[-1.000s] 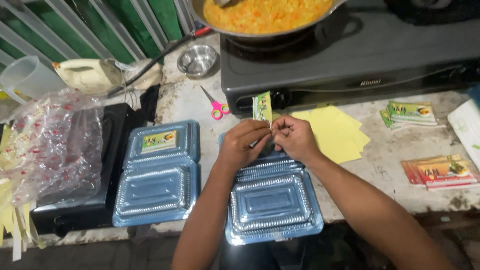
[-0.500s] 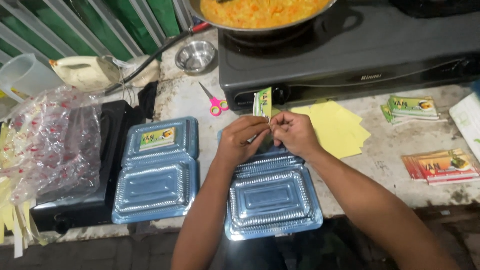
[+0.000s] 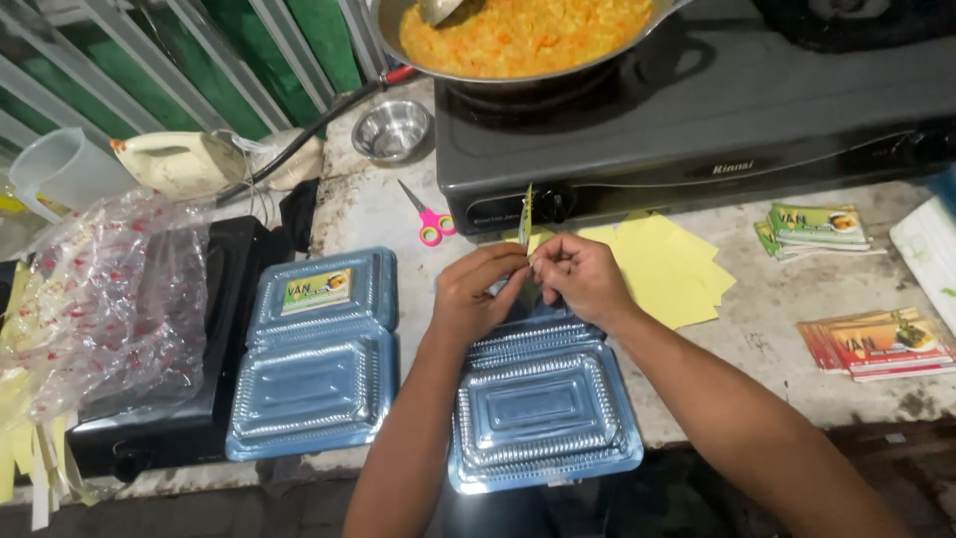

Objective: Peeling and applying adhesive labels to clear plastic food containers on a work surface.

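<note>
Since a moment ago the sticker has turned edge-on, now a thin upright sliver; the backing looks to be peeling away. Left hand and right hand pinch its lower end together, fingertips touching, at twelve o'clock of the open clear food box. Yellow papers lie at three o'clock.

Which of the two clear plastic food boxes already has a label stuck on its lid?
The left box, lying open beside the black appliance, carries a green-and-yellow label. The box under the hands shows none.
</note>
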